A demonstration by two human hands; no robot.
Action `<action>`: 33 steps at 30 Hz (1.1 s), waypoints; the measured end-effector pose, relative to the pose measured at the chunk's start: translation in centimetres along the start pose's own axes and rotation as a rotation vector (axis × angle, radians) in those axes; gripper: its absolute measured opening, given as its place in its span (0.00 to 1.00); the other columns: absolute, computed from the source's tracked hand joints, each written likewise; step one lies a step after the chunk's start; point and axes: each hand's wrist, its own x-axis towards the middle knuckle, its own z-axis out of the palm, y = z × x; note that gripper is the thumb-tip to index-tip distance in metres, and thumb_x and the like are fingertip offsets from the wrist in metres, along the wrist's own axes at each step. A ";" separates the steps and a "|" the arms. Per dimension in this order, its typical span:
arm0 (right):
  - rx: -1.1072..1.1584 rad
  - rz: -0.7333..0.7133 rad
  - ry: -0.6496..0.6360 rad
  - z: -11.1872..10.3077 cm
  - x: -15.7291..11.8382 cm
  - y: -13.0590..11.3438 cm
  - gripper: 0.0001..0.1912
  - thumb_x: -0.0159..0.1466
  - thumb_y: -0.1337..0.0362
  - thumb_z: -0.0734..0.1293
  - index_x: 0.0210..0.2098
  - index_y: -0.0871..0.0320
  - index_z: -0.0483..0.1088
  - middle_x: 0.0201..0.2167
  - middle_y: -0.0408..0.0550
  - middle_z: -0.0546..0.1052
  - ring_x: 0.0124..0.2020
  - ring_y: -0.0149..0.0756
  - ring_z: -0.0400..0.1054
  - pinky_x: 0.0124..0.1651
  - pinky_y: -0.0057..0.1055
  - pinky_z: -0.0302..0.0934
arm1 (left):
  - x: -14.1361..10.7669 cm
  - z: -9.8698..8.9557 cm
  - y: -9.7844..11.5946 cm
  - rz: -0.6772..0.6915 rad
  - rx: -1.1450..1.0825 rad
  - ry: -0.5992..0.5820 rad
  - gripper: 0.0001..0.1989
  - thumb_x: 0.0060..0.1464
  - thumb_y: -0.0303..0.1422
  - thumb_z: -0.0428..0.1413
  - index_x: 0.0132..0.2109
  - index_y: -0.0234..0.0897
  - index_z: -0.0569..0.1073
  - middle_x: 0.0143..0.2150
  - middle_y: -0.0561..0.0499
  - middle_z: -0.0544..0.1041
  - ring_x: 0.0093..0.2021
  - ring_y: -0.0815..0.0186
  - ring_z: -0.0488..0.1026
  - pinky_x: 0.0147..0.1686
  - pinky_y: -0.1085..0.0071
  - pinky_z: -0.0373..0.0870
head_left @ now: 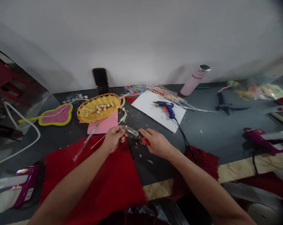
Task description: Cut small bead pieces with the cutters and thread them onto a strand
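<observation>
My right hand (156,142) is closed around the red handle of a pair of shears (132,131), whose metal blades point left. My left hand (114,138) pinches a thin pale stick (98,142) near the blade tips, and its tail sticks out to the lower left. A tiny pale bit shows at the blades; whether they touch it I cannot tell. Just beyond my left hand, a yellow wicker basket (81,116) with small pale pieces (104,107) rests partly over pink paper (101,125). Crumbs lie on the dark table below the shears.
A blue glue gun (168,108) lies on a white board (150,107), its cord running toward the front edge. Red cloth (85,184) covers the front left. Behind stand a phone (101,80) and a pink bottle (192,82). Purple devices (265,140) sit at both sides.
</observation>
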 end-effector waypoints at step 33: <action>0.010 0.012 0.001 0.1 0.1 -0.1 0.29 0.57 0.72 0.59 0.58 0.59 0.55 0.47 0.54 0.68 0.47 0.41 0.63 0.51 0.37 0.59 | -0.2 -0.1 -0.4 0.052 0.057 -0.029 0.11 0.49 0.37 0.60 0.33 0.32 0.70 0.27 0.51 0.75 0.19 0.75 0.65 0.18 0.78 0.63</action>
